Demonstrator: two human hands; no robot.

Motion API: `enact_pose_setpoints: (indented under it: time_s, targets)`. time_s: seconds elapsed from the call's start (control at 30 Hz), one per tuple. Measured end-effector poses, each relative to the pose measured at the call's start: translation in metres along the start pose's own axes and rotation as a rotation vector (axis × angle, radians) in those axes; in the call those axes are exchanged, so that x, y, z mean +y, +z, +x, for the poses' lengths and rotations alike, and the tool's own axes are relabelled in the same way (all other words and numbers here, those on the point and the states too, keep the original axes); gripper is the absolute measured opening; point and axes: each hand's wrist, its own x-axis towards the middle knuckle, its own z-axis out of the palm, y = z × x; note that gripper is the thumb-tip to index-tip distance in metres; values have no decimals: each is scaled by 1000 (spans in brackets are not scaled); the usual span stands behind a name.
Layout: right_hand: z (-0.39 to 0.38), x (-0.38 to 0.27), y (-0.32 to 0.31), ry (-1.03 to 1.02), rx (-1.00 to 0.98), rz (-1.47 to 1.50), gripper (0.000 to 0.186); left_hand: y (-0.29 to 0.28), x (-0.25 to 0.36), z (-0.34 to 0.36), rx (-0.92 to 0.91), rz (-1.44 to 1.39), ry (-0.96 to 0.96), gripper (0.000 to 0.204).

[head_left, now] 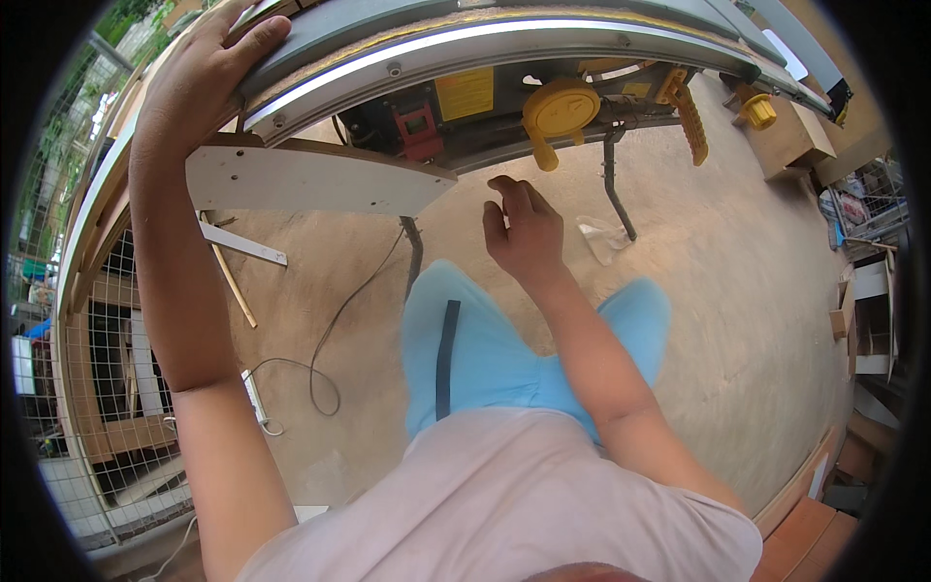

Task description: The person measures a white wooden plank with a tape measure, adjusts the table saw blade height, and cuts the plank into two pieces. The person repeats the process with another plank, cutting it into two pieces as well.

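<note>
My left hand (223, 53) rests on the upper-left edge of a table saw (485, 37), thumb spread, some fingertips out of frame. My right hand (522, 223) hangs under the saw's front rail, fingers loosely bent and apart, holding nothing visible. Above it are a yellow round handwheel (561, 107) with a crank knob and a red switch housing (417, 131). A yellow lever (690, 126) hangs farther right. A long white board (310, 175) is fixed beneath the rail at left, beside my left forearm.
Two metal legs (611, 179) reach the concrete floor (756, 291). A cable (339, 388) loops across the floor at left, near a power strip (252, 393). A wire mesh panel (97, 369) lines the left. Wooden boxes (795, 141) and stacked boards (805, 543) stand along the right.
</note>
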Motion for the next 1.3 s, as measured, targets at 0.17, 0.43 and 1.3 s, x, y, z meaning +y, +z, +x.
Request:
enact_pose_setpoints:
  time_s: [0.17, 0.43, 1.3]
  targets:
    - [15, -27, 27, 104, -443, -159, 82, -10, 32, -11, 30, 114, 40, 72]
    - [35, -46, 38, -6, -320, -175, 85, -6, 26, -7, 60, 113, 95, 75]
    - [44, 42, -16, 244, 8, -30, 41, -5, 12, -6, 49, 76, 89, 73]
